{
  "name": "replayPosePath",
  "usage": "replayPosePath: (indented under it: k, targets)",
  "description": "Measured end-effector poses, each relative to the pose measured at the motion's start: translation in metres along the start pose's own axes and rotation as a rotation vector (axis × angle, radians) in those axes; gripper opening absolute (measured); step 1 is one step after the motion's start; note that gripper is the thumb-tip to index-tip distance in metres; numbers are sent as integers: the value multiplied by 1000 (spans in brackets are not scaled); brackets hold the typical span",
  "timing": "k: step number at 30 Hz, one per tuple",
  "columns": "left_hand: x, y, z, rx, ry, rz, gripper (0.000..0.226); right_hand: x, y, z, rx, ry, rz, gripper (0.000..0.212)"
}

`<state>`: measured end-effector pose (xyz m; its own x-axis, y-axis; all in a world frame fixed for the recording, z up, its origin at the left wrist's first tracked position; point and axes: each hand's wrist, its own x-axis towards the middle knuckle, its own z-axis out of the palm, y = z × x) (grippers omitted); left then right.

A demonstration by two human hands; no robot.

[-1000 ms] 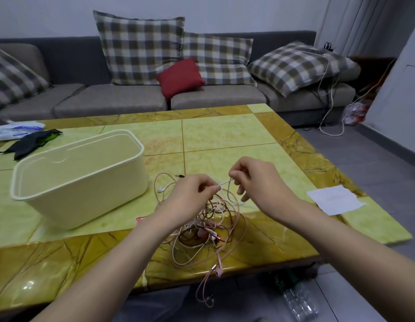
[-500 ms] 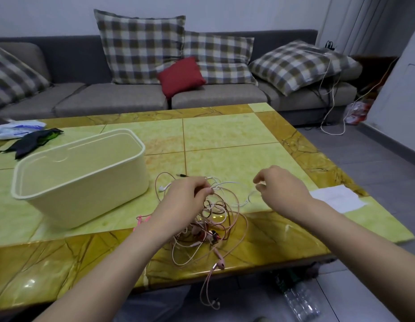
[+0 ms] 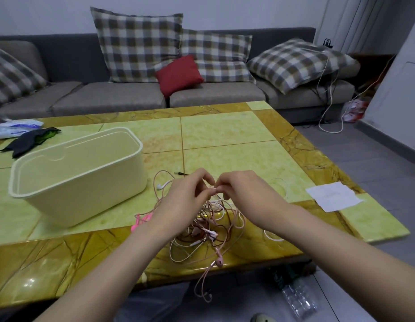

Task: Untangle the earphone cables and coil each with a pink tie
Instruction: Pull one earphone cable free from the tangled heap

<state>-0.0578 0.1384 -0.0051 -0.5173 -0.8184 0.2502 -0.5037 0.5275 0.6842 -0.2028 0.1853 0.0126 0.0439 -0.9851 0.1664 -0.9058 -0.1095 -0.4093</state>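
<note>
The left hand and right hand meet fingertip to fingertip, each pinching a thin strand of the earphone cables, a loose pink, white and brown tangle at the near edge of the glossy marbled worktop; pink ties lie just left

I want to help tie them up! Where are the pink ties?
In the head view, the pink ties lie on the table, just right of the cream tub's near corner and left of the cable tangle.
</note>
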Motion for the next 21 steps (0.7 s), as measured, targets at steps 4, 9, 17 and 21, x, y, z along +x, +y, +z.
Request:
replayPosePath:
  k: [4, 9, 17, 21]
  targets:
    - [-8, -14, 2, -4, 16, -58, 13, 6, 4, -5, 164, 131, 75, 16]
    - [-12, -28, 1, 9, -70, -125, 24, 8, 15, -5, 325, 279, 204, 18]
    - [-20, -37, 7, 28, 41, -109, 14, -1, 42, -3, 336, 186, 290, 17]
    - [-16, -17, 13, 73, -20, 10, 39, -9, 30, 7, 229, 15, 145, 14]
